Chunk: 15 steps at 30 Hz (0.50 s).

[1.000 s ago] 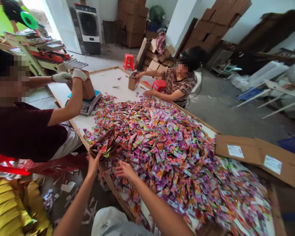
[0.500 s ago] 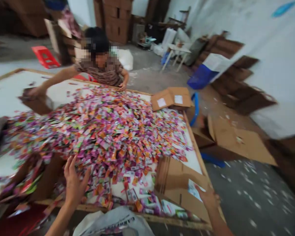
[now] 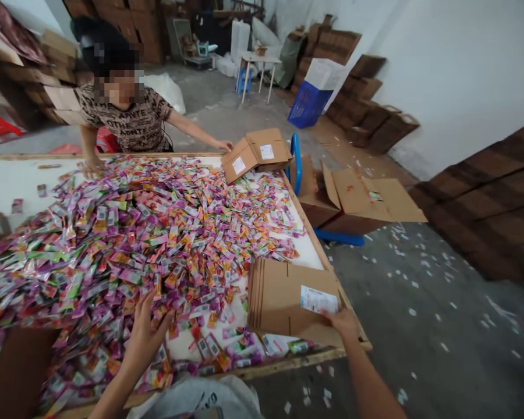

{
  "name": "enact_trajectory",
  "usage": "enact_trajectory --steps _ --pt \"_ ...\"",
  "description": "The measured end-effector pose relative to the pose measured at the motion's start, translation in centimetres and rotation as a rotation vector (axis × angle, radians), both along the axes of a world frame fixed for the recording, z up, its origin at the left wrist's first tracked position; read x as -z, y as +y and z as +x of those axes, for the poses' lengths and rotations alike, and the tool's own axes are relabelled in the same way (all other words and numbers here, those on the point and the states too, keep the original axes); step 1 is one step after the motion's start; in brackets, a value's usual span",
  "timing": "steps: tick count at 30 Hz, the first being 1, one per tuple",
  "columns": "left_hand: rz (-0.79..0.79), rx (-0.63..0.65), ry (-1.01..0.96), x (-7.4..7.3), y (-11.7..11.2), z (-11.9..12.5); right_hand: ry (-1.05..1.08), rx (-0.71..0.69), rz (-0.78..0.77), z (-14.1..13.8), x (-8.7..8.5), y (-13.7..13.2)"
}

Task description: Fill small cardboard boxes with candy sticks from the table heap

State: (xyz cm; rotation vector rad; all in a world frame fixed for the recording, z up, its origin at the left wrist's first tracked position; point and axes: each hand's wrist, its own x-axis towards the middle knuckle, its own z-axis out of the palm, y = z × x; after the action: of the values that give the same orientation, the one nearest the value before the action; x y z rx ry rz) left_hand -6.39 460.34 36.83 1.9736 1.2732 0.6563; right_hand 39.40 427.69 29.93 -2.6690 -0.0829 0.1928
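My right hand (image 3: 344, 325) grips the near right edge of a flattened cardboard box (image 3: 279, 299), the top one of a small stack with a white label (image 3: 318, 299). The thumb lies on the top face beside the label; the other fingers are largely hidden at the edge. Over the near side of a wide heap of small colourful packets (image 3: 183, 233), my left hand (image 3: 146, 331) hovers with its fingers apart and nothing in it. Whether its fingertips touch the packets is hard to tell.
Across the wood-rimmed white table (image 3: 310, 253), a co-worker (image 3: 124, 116) has one hand on the packets and the other at folded cartons (image 3: 253, 154). A blue trolley (image 3: 340, 237) carries open boxes (image 3: 367, 192) on the right. Stacked brown cartons (image 3: 493, 198) stand beyond.
The view has swung right. The co-worker has let go of a carton at the left and now reaches toward the folded cartons. My right hand stays on the cardboard; my left stays open.
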Motion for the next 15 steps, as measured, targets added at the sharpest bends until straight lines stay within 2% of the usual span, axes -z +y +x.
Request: enact_trajectory --steps 2,4,6,8,9,10,12,14,15 --pt "-0.162 -0.038 -0.1 -0.1 -0.2 0.8 0.008 0.042 0.011 0.0 -2.2 0.0" --pt "-0.393 -0.15 -0.236 -0.6 -0.6 2.0 -0.042 -0.025 0.129 -1.1 -5.0 1.2" --pt "-0.635 -0.299 -0.402 -1.7 -0.8 3.5 -0.103 -0.173 0.319 -3.9 -7.7 3.8" --pt "-0.82 -0.426 -0.596 -3.2 -0.6 4.6 -0.107 -0.301 0.495 -8.3 -9.6 7.3" --pt "-0.847 -0.497 -0.682 -3.9 -0.4 4.8 -0.074 -0.336 0.554 -10.8 -10.1 9.1" --pt "-0.807 -0.575 -0.746 -4.6 -0.1 4.6 -0.027 -0.358 0.603 -13.3 -10.4 10.7" --pt "-0.607 -0.709 -0.771 -5.3 0.7 3.2 0.092 -0.393 0.674 -18.1 -10.4 13.3" --pt "-0.447 -0.77 -0.723 -4.8 1.3 0.7 0.221 -0.439 0.73 -21.9 -9.8 14.9" --pt "-0.419 -0.782 -0.713 -4.1 1.4 -0.7 0.284 -0.459 0.76 -23.5 -9.5 15.5"
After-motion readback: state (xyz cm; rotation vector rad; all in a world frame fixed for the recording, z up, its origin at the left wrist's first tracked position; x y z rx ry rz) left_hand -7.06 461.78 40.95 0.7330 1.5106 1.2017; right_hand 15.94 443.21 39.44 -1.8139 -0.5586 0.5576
